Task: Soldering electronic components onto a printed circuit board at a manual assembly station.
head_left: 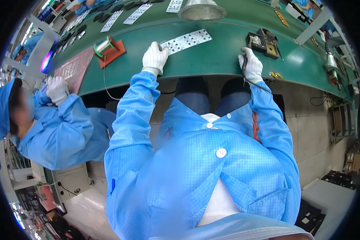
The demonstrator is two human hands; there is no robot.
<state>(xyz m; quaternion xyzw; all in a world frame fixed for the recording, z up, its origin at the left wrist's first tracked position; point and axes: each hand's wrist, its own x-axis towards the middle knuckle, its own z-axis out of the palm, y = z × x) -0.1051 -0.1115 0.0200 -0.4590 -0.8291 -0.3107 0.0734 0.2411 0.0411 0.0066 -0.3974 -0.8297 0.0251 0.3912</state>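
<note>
My left hand [155, 58], in a white glove, is closed on the left end of a white circuit board panel [190, 41] dotted with dark parts. The panel slants across the green bench. Further right, my gloved right hand [252, 67] is closed around a soldering iron with a black cord [261, 86] that trails past the wrist. My fingers hide most of the iron, and I cannot make out its tip. Just beyond that hand stands a dark soldering iron stand [271, 48] with a small tray of silvery material.
A solder wire spool [105, 47] sits on an orange-red holder at left, beside pink sheeting [74, 70]. A metal funnel-shaped hood [202, 10] hangs ahead. More board panels [137, 14] lie along the far belt. A co-worker [60, 124] in blue sits close on my left.
</note>
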